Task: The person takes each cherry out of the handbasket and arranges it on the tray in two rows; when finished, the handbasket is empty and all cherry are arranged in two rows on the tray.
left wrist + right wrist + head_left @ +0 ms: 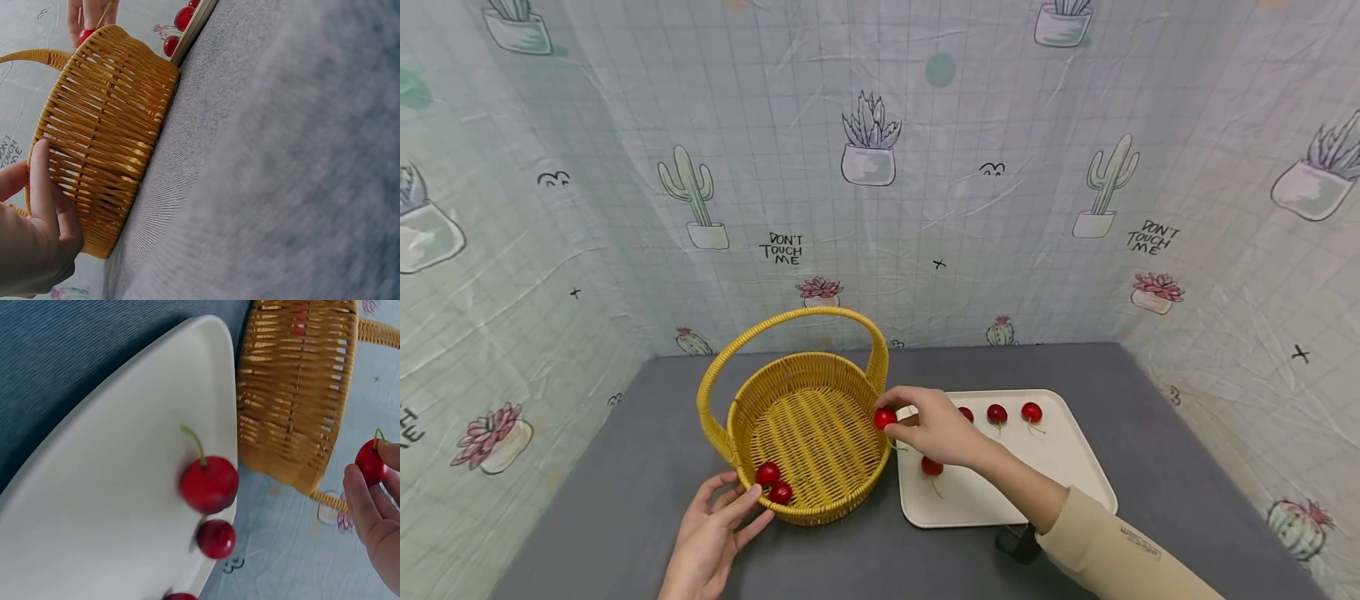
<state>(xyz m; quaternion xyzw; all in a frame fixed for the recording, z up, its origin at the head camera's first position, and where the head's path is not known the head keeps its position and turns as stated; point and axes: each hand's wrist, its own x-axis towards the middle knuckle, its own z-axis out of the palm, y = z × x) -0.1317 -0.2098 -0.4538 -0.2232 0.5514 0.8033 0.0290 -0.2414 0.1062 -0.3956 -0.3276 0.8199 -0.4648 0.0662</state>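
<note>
A yellow woven basket (812,508) with a tall arched handle stands on the grey table, two red cherries (773,483) inside at its near left. My left hand (707,533) holds the basket's near-left rim; in the left wrist view its fingers (42,181) lie against the woven side. Just over the basket's right rim, my right hand (936,425) pinches a red cherry (884,418) between thumb and fingers. The right wrist view shows this cherry (371,462) with its green stem, apart from the basket. Right of the basket, a cream tray (1000,500) bears several stemmed cherries (997,414).
A black object (1018,544) shows under my right forearm by the tray's near edge. Behind and at both sides hangs a pale cloth (925,208) printed with cacti. Grey table surface (880,558) runs in front of the basket.
</note>
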